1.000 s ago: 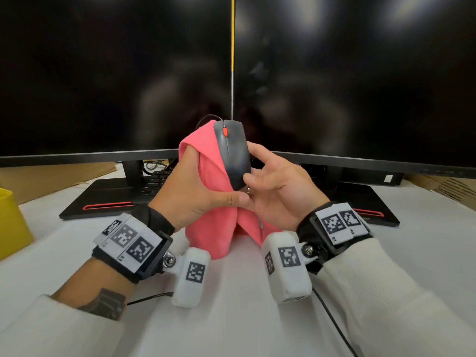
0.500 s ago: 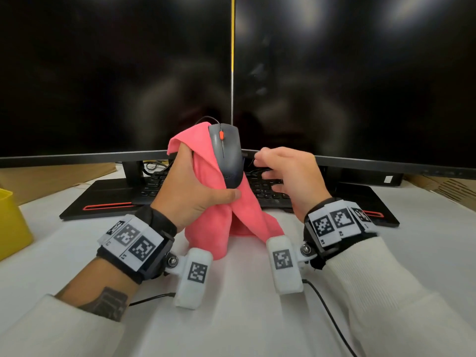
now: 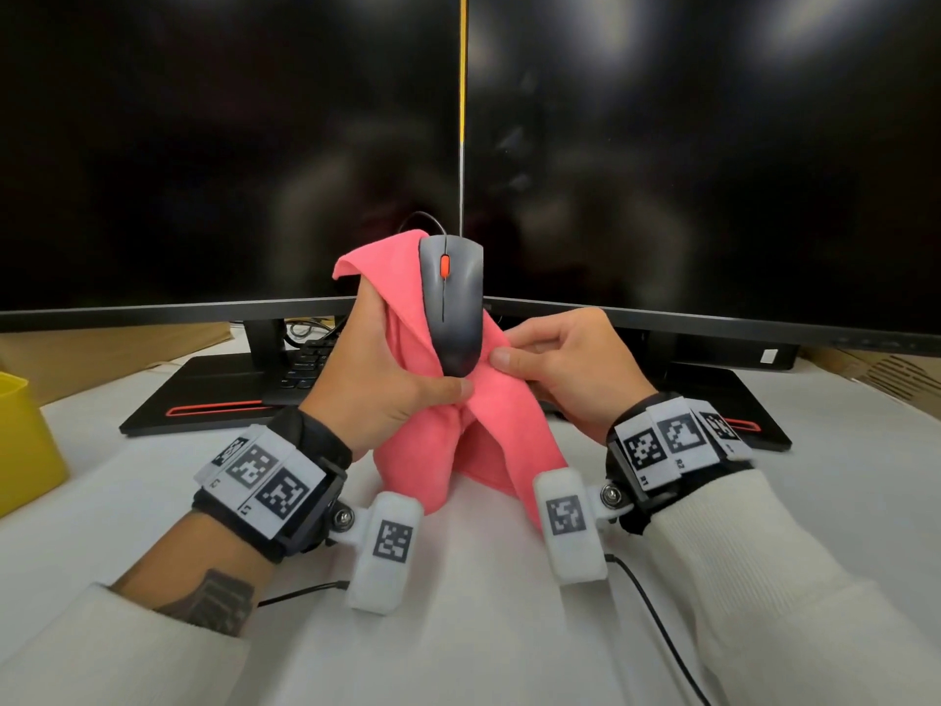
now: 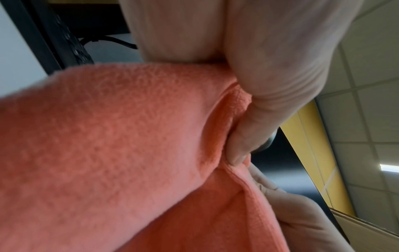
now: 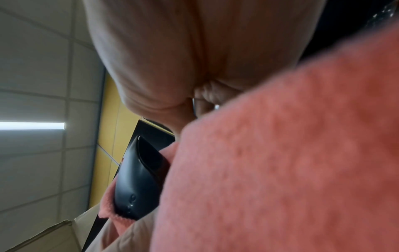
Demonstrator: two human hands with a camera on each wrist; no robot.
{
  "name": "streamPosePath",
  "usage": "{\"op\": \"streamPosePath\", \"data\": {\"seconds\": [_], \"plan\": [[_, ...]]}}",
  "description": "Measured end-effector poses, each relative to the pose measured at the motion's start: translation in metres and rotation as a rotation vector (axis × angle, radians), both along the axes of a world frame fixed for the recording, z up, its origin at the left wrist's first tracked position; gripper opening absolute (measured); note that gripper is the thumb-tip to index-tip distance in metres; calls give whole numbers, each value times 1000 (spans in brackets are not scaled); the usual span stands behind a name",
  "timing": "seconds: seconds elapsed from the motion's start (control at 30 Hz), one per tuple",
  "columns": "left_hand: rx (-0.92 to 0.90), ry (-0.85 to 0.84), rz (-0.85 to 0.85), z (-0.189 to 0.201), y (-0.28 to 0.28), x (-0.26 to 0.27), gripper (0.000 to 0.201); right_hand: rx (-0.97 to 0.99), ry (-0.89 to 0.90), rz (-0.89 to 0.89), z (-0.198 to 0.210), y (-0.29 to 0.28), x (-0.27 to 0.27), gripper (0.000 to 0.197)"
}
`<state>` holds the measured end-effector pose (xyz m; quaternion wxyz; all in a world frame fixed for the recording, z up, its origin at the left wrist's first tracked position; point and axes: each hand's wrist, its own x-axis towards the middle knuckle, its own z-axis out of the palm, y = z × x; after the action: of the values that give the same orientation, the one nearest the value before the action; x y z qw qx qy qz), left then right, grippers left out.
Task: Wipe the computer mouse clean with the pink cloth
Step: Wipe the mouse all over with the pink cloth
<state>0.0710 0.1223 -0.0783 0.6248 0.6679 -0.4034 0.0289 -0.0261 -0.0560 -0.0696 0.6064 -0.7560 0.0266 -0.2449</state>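
A dark grey computer mouse (image 3: 450,303) with an orange wheel stands upright above the table, its cord rising behind it. A pink cloth (image 3: 489,420) wraps its left side and back and hangs to the table. My left hand (image 3: 382,374) grips mouse and cloth together, thumb at the mouse's lower end. My right hand (image 3: 540,354) pinches a fold of cloth just right of the mouse's lower end. The right wrist view shows the mouse (image 5: 138,184) beside the cloth (image 5: 280,153). The cloth (image 4: 108,145) fills the left wrist view.
Two dark monitors (image 3: 229,145) stand close behind the hands, their bases (image 3: 203,400) on the white table (image 3: 458,629). A black keyboard (image 3: 310,361) lies under them. A yellow bin (image 3: 20,440) sits at the left edge. Cardboard (image 3: 876,374) lies far right.
My right hand let go of the mouse, drew back toward the keyboard, then came back and took hold of the cloth beside the mouse. My left hand kept its grip throughout.
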Motion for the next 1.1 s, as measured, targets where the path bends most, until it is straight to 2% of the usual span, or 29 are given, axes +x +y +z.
{"op": "streamPosePath", "data": {"seconds": [0.07, 0.17, 0.23, 0.33, 0.43, 0.5, 0.53, 0.57, 0.63, 0.8, 0.97, 1.1], "plan": [[15, -13, 13, 0, 0, 0, 118, 5, 24, 25, 0, -1, 1, 21], [18, -23, 29, 1, 0, 1, 118, 3, 73, 52, 2, 1, -1, 47], [19, -25, 31, 2, 0, 1, 116, 24, 57, 37, 5, 1, -3, 54], [24, -24, 21, 2, 0, 1, 114, 25, 60, 65, 8, 0, -6, 40], [2, -22, 11, 0, 0, 2, 115, -38, 170, 127, 4, 2, -5, 30], [-5, -9, 8, -1, -1, 3, 115, -142, 174, 30, 1, 2, -2, 13], [-6, -1, 9, -1, -1, 4, 116, -171, 155, -41, 0, 1, -1, 10], [-8, 3, 7, -1, -2, 4, 116, -177, 136, -100, 0, -1, 1, 16], [-10, 8, -1, -2, -3, 4, 113, -113, 92, -138, 2, -4, 1, 21], [16, -18, -3, -3, -3, 7, 104, 76, -31, -143, 7, 1, -1, 5], [91, -89, 16, -5, -4, 11, 102, 379, -96, -91, 10, 2, 0, 13], [124, -115, -14, -6, -4, 11, 102, 330, -92, -76, 11, 6, -3, 11]]}}
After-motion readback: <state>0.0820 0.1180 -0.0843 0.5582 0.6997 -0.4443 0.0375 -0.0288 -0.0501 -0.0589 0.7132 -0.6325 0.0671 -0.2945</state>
